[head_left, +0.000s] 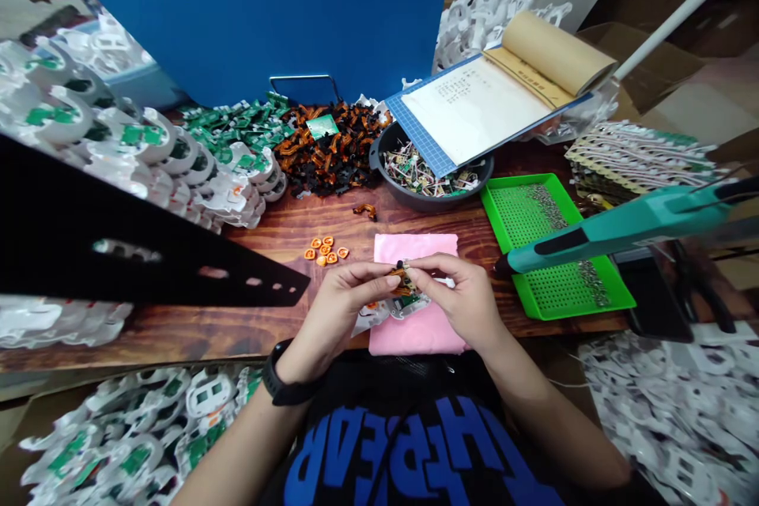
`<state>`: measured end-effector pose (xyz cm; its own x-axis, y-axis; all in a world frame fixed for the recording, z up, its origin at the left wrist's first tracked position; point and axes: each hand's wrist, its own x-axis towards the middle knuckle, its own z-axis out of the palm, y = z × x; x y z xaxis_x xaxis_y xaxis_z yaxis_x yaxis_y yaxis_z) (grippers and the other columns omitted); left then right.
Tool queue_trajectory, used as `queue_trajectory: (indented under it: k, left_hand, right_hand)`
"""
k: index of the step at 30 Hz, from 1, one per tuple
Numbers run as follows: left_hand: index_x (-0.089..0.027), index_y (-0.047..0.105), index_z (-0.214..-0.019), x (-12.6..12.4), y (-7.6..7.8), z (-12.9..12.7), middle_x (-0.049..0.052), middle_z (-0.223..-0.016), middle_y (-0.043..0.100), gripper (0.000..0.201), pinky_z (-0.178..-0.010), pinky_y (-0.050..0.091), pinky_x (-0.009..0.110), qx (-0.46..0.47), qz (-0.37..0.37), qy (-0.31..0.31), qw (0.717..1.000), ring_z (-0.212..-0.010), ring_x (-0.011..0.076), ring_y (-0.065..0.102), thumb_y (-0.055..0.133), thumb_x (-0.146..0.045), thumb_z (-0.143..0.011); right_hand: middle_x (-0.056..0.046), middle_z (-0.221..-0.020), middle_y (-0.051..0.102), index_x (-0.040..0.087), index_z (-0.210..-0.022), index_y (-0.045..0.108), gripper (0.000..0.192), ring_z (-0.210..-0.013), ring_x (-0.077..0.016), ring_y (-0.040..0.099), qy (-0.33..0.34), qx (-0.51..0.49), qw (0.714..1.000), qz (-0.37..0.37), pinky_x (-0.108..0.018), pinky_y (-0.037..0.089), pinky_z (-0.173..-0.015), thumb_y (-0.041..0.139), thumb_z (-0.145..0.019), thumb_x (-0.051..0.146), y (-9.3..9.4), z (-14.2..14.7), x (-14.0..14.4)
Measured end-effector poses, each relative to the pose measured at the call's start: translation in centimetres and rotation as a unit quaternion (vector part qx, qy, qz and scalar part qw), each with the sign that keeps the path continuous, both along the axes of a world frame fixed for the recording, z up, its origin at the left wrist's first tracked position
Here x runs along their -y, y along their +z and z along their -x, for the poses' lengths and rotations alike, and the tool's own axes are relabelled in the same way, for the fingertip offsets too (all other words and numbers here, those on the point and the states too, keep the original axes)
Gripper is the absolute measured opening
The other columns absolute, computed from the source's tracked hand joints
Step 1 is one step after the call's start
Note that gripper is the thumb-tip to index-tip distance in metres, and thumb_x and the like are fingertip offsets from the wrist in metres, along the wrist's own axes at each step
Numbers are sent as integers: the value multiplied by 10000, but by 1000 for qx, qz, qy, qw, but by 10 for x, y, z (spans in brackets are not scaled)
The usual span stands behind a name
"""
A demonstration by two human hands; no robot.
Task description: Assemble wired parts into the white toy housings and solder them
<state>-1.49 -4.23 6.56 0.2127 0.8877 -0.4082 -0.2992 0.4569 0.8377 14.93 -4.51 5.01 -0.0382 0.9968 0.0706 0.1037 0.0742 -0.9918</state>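
Both hands meet over a pink cloth (418, 334). My left hand (337, 296) is closed in a pinch on a small orange-and-black ribbon-like part (402, 285). From the other side, my right hand (471, 300) pinches at the same spot, its thumb and fingertips on that part's edge. Just beneath the fingers lies a white plastic housing (366, 319) with a green circuit board (408, 302); the hands partly cover both. Left of the cloth sit several small orange rings (326, 251). A loose orange-and-black part (365, 211) rests farther back.
Behind are piles of green boards (237, 126) and orange-and-black parts (332, 154), plus a grey bowl (415, 194) under a clipboard (468, 107). A teal electric screwdriver (617, 225) hangs over a green screw tray (537, 304). A black slotted bar (148, 237) juts in left, near stacked white housings (228, 198).
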Motion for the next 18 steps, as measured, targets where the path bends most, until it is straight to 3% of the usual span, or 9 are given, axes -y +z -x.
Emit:
queue_trajectory:
  k: [10,18]
  left_hand:
    - [-162,759,-753,2,-3,-5,37,-751,748,126,-661,519,242,-33,-37,42,998,-660,149,668,801,-190,-637]
    - [-162,731,-731,0,-2,-6,8,-765,736,172,-715,554,244,27,-2,98,995,-692,130,669,827,-200,-593]
  right_hand:
    - [-18,-811,711,215,-828,717,78,-749,-136,659,2,47,997,-61,-251,551,-701,640,-821,227,-2,1,-1]
    - [-55,-1046,666,228,-1006,699,227,-925,-158,658,10,-16,1000,15,-261,576,-762,688,-791,298,-9,-1,4]
